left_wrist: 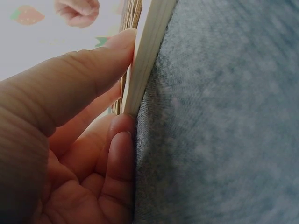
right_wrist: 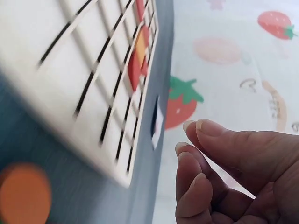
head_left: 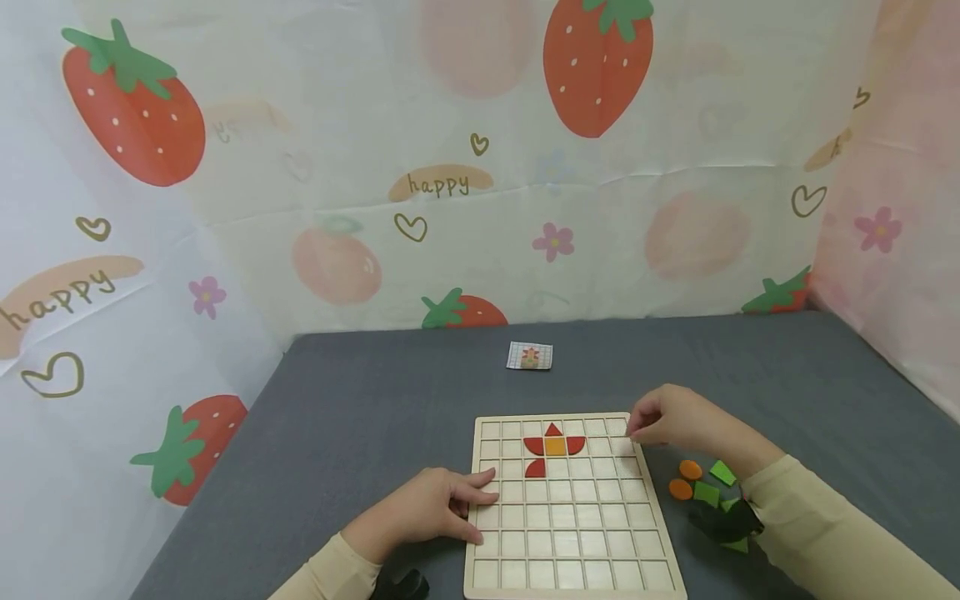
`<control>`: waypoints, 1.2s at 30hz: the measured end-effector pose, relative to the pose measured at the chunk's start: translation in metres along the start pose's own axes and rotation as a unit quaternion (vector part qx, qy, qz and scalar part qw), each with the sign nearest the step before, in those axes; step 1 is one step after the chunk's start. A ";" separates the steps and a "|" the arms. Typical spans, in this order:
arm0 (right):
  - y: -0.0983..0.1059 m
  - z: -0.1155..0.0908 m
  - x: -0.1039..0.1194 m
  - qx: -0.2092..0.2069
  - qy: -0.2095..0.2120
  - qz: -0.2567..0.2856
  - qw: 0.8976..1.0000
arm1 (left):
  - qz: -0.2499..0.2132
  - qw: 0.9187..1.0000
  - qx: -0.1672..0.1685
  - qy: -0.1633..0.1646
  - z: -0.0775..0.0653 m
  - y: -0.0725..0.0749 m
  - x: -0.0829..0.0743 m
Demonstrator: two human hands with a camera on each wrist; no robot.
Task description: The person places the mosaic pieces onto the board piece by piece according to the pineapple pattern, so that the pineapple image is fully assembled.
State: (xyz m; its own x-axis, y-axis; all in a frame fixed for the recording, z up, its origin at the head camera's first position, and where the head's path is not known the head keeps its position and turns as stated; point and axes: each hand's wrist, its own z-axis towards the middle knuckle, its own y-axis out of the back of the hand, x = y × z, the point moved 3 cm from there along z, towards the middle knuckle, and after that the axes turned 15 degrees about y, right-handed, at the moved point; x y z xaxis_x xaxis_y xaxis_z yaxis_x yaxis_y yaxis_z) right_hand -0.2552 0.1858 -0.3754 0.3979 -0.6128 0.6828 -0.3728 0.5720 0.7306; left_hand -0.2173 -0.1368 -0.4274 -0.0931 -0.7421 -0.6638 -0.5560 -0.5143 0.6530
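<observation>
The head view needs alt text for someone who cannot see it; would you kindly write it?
A person's left hand touches the left edge of a gridded wooden board; the right hand is by its far right corner. Red tiles and an amber square sit on the board, orange discs and green tiles beside it, a picture card beyond.

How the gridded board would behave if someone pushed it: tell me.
The gridded board is probably stiff, since its edge runs straight in the left wrist view. It would likely slide rather than tip, lying flat on the grey cloth. The red pieces on it might shift if it were jolted, as nothing visible covers them.
</observation>
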 end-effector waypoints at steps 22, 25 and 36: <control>0.003 -0.046 -0.050 0.043 -0.009 -0.007 0.999 | 0.003 1.000 0.007 0.002 -0.001 0.001 0.000; 0.001 -0.045 -0.048 0.045 -0.009 -0.006 0.999 | 0.003 1.000 0.006 0.000 -0.001 0.000 -0.001; -0.001 -0.040 -0.046 0.056 -0.012 -0.010 0.998 | -0.003 1.000 0.003 -0.001 -0.001 0.000 0.000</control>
State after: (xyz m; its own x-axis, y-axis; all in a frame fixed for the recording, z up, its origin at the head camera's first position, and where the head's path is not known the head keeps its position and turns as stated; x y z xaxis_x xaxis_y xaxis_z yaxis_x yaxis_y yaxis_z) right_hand -0.2391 0.2353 -0.4071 0.3858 -0.6375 0.6669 -0.4574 0.4956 0.7384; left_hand -0.2167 -0.1374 -0.4272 -0.0911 -0.7377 -0.6689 -0.5616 -0.5167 0.6463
